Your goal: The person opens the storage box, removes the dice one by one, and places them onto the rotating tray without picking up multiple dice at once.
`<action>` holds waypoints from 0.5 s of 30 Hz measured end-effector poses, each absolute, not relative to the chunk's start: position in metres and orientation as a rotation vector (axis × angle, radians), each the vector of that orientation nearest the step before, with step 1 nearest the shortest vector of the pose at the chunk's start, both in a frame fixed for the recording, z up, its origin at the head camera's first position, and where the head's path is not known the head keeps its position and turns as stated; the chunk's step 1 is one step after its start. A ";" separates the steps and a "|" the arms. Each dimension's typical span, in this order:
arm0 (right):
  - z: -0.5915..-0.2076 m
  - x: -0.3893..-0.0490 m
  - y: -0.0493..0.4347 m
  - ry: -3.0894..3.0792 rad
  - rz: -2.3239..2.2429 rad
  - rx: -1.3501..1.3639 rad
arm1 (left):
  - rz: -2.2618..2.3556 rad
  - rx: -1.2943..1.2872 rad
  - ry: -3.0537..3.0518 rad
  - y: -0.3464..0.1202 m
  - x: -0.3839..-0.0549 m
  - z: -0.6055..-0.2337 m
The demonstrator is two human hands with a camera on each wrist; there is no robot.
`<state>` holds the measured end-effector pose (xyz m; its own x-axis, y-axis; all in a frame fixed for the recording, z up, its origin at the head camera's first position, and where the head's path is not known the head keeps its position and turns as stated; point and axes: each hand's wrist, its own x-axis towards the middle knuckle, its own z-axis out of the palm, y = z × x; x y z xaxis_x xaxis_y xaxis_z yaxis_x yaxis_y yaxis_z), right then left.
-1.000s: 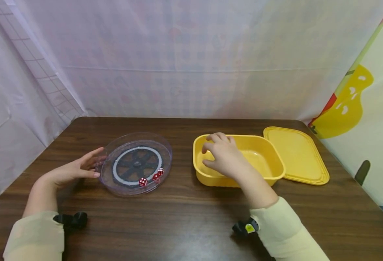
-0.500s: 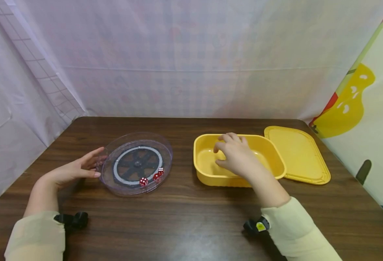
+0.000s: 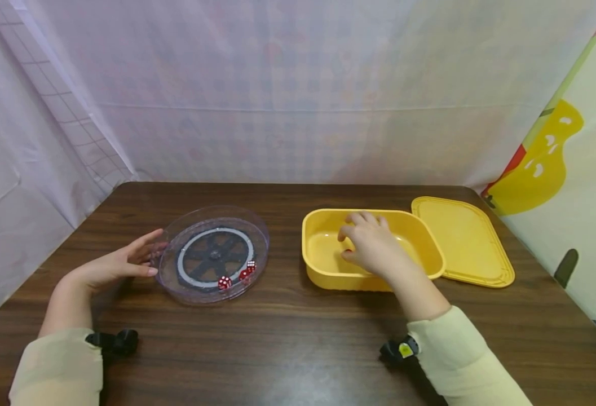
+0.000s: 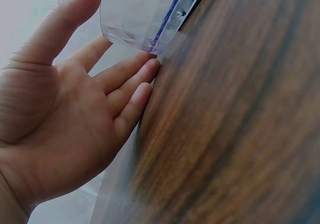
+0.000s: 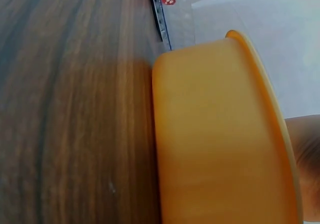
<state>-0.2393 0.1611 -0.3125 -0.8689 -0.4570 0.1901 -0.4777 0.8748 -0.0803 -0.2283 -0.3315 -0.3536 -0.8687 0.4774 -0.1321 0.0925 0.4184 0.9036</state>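
At the left of the head view stands a clear round dish, with a dark spoked shape and a pale ring showing at its bottom. Red dice with white dots lie at its near right edge. My left hand rests against the dish's left side, fingers stretched out; the left wrist view shows the fingertips at the clear wall. Over the yellow box my right hand reaches in, fingers bent and spread, with a gap between thumb and forefinger. Nothing shows between them. In the right wrist view the box wall hides most of that hand.
A yellow lid lies flat at the right, partly behind the box. The dark wooden table ends at a pale curtain at the back. Each wrist carries a small black camera.
My right hand has moved right above the box and slightly lower into it. My left hand stays at the dish, and the dice have not moved.
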 end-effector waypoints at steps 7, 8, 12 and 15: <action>-0.317 -0.242 0.164 -2.917 0.194 0.696 | 1.434 0.494 2.308 -0.331 -0.229 -0.354; -0.317 -0.242 0.164 -2.921 0.195 0.694 | 1.437 0.494 2.305 -0.331 -0.229 -0.354; -0.319 -0.243 0.165 -2.939 0.193 0.685 | 1.443 0.492 2.300 -0.332 -0.230 -0.355; -0.319 -0.243 0.165 -2.955 0.188 0.676 | 1.443 0.490 2.300 -0.332 -0.230 -0.356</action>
